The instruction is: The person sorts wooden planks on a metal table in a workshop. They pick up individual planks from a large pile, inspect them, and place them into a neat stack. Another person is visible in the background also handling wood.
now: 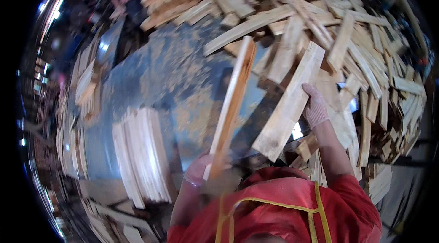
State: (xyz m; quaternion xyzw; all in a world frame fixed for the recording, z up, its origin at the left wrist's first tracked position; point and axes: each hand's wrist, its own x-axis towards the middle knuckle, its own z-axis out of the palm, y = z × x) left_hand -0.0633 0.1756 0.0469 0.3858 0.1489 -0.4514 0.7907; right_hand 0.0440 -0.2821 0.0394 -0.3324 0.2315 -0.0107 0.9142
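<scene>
Left hand point(197, 170) is seemingly gripping a narrow plank point(232, 105) while right hand point(314, 107) is grasping a wide board point(289, 105) over the desk point(173, 78).

No packages, labels, signs or screens can be made out anywhere in the view.
</scene>
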